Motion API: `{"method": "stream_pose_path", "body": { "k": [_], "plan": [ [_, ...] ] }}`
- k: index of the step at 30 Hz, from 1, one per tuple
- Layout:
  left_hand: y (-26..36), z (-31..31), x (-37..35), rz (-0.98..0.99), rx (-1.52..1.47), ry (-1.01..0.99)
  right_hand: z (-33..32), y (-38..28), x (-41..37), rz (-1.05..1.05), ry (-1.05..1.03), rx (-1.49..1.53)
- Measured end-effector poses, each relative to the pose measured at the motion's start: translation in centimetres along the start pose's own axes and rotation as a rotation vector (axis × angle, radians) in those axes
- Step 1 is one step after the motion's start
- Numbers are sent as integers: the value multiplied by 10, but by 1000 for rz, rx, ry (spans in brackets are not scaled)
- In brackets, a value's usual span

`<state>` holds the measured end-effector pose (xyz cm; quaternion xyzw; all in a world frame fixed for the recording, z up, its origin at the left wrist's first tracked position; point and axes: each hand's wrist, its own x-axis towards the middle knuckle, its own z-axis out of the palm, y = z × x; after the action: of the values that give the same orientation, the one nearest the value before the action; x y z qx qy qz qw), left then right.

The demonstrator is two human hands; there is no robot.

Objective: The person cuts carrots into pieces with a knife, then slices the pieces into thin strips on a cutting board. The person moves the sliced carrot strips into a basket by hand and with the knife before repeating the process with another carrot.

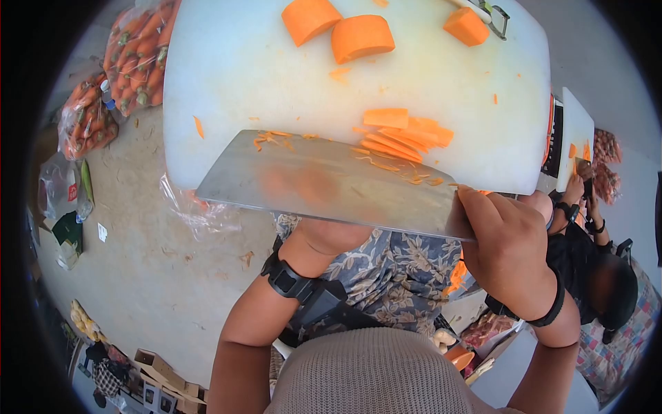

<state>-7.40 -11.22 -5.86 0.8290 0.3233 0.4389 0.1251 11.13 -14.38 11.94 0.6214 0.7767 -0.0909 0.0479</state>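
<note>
My right hand (pixel 507 238) is closed on a broad cleaver (pixel 331 181), held flat across the near edge of a white cutting board (pixel 241 62). Thin carrot shreds cling to the blade. Only the back part of my left hand (pixel 334 233) shows below the blade; its fingers are hidden behind the steel. Just beyond the cleaver, a small pile of carrot slices (pixel 407 132) lies on the board. Two thick carrot chunks (pixel 362 38) rest at the far side, and another carrot piece (pixel 467 26) sits beside a peeler (pixel 495 15).
Bags of carrots (pixel 138 58) stand on the floor at the left. Clear plastic (pixel 196 207) hangs under the board. At the right, a co-worker (pixel 586 241) cuts at another white board (pixel 578 124). Cut carrot (pixel 456 276) shows below my right hand. Cardboard boxes (pixel 162 376) are at lower left.
</note>
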Motion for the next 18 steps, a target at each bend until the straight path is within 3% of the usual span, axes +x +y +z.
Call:
{"method": "stream_pose_path", "body": {
  "k": [11, 14, 16, 18],
  "plan": [
    [2, -4, -2, -85, -129, -102, 2, 7, 5, -38, -3, 17],
    [2, -7, 7, 15, -14, -76, -2, 11, 8, -52, -42, 50],
    [2, -10, 14, -71, -194, -61, -4, 13, 7, 78, -172, 134],
    [4, -10, 19, -77, -187, -45, -1, 12, 10, 68, -167, 123]
  ]
}}
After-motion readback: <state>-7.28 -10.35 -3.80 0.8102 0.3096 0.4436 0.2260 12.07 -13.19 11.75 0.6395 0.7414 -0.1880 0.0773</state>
